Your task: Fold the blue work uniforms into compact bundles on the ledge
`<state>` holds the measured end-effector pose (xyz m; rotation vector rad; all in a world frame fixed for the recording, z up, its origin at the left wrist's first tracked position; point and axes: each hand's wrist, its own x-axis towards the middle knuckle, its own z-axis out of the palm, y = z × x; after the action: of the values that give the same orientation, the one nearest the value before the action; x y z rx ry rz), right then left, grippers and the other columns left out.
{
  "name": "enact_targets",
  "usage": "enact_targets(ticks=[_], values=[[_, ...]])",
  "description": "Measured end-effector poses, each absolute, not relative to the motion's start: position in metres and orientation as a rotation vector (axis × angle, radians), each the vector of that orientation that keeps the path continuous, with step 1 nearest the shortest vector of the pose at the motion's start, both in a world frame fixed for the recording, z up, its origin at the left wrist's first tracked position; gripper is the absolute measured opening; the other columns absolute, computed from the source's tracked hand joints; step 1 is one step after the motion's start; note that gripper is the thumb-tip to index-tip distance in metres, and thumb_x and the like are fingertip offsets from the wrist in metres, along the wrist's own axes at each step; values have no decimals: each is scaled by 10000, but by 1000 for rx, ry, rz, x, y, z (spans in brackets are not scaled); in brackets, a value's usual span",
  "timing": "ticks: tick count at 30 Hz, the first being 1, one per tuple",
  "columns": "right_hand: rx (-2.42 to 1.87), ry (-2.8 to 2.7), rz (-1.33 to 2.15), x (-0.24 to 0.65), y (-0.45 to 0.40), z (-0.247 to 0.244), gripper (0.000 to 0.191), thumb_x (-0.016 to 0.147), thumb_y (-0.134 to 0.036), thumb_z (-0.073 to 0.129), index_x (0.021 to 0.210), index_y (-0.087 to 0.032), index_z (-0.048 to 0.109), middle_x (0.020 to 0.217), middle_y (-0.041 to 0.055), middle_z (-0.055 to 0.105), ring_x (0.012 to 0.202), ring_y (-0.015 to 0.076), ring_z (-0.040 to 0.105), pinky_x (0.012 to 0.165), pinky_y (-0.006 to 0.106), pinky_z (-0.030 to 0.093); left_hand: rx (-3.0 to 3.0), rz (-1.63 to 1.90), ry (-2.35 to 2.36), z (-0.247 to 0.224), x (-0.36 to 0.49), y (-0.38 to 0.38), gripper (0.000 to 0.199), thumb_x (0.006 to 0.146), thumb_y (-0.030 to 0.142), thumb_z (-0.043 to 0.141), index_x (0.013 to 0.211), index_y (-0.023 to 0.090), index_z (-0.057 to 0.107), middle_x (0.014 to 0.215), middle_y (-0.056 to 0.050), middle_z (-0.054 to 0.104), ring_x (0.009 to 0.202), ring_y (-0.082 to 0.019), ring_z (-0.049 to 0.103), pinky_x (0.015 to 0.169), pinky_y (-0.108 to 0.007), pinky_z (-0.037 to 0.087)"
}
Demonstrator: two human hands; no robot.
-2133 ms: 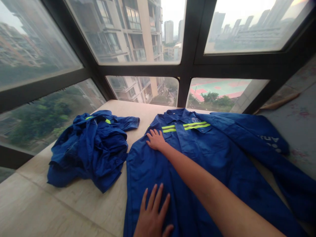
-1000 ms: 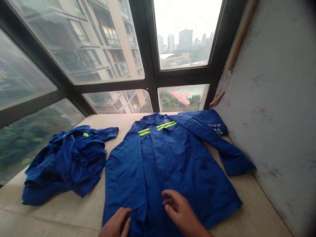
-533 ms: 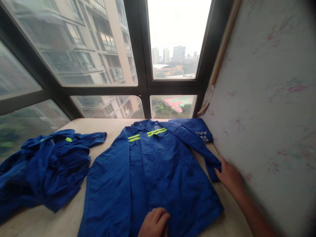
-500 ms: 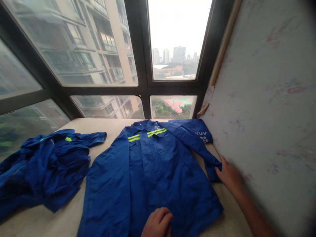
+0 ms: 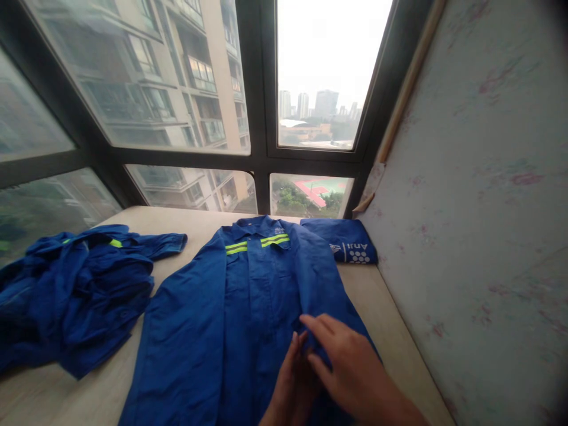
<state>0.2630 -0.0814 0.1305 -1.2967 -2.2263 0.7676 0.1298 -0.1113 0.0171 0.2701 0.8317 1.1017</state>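
Observation:
A blue work jacket [image 5: 260, 302] lies front up on the light surface, its collar towards the window and yellow-green stripes across the chest. Its sleeve on the right is folded inward over the front. My right hand [image 5: 355, 361] is over that sleeve's lower end, thumb and fingers closed round the cloth. Close beside it, low over the jacket front, is my left hand [image 5: 293, 376], thumb pointing up. The left fingers are partly hidden behind the right hand, so their grip on the cuff is unclear.
Another blue garment [image 5: 84, 290] with a yellow-green stripe lies crumpled at the left. A folded blue cloth item [image 5: 352, 239] with white "Anji" lettering is at the back right, by the patterned wall [image 5: 488, 236]. Dark window frames [image 5: 261, 160] bound the far side.
My right hand has brought the right-side sleeve from beside the wall inward over the jacket front. My left hand has moved slightly up and right, meeting it. The lettered item is more exposed.

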Motion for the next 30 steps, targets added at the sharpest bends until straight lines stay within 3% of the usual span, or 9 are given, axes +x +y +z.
enact_targets(ticks=[4, 7, 11, 15, 18, 20, 22, 25, 30], values=[[-1227, -2144, 1245, 257, -99, 99, 482, 776, -288, 661, 1256, -320, 656, 1121, 30, 717, 849, 216, 679, 809, 310, 526, 183, 1051, 961, 18, 114, -114, 375, 784, 486, 690, 1003, 185, 734, 1088, -105, 746, 1191, -304, 624, 1031, -410, 491], [-1401, -1844, 1214, 279, -90, 73, 367, 864, -399, 580, 1177, -246, 693, 1074, 68, 726, 881, 228, 680, 774, 315, 534, 87, 950, 915, 25, 106, -117, 436, 779, 479, 689, 1016, 116, 734, 980, -147, 765, 1075, -343, 685, 968, -470, 526], [-1590, -1462, 1134, 308, -80, 40, 509, 845, -580, 578, 1168, -201, 684, 1086, 106, 720, 965, 269, 675, 820, 359, 543, -17, 935, 897, 39, 109, -114, 505, 799, 466, 662, 1112, 73, 698, 940, -166, 771, 962, -334, 726, 898, -476, 558], [-1610, -1244, 1449, 314, -88, 23, 631, 830, -724, 500, 1128, -205, 701, 964, 94, 736, 902, 288, 687, 677, 366, 564, -119, 990, 878, 46, 122, -111, 442, 809, 390, 650, 1091, 53, 693, 883, -168, 772, 883, -336, 741, 844, -474, 576], [-1531, -1140, 1586, 310, -95, 25, 581, 808, -710, 563, 1047, -207, 728, 988, 82, 740, 989, 291, 681, 798, 382, 569, -100, 1030, 876, 49, 133, -112, 368, 796, 337, 680, 1080, 104, 694, 923, -131, 775, 915, -305, 737, 871, -432, 571], [-1454, -1083, 1572, 307, -95, 31, 552, 770, -651, 659, 1070, -191, 716, 1077, 85, 732, 1078, 291, 659, 944, 403, 526, -36, 1109, 954, 50, 136, -111, 323, 782, 294, 710, 1066, 143, 692, 976, -92, 773, 968, -267, 726, 922, -389, 551], [-1393, -1021, 1542, 306, -94, 37, 573, 747, -612, 705, 1120, -177, 690, 1130, 92, 721, 1105, 290, 653, 995, 416, 500, 71, 1183, 996, 49, 135, -111, 323, 785, 295, 724, 1076, 159, 686, 1060, -79, 760, 1050, -242, 699, 980, -359, 518], [-1353, -973, 1546, 304, -93, 38, 540, 761, -602, 701, 1096, -178, 685, 1102, 94, 731, 1032, 283, 682, 940, 413, 532, 271, 1165, 978, 39, 131, -111, 439, 768, 350, 767, 1145, 150, 666, 1177, -120, 722, 1151, -273, 652, 1028, -388, 485], [-1430, -1045, 1450, 305, -96, 18, 489, 722, -606, 736, 940, -169, 703, 937, 93, 753, 896, 293, 701, 828, 393, 560, 394, 1145, 1127, 10, 125, -118, 657, 555, 370, 911, 1114, 113, 679, 1184, -196, 708, 1189, -381, 614, 1027, -457, 478]])
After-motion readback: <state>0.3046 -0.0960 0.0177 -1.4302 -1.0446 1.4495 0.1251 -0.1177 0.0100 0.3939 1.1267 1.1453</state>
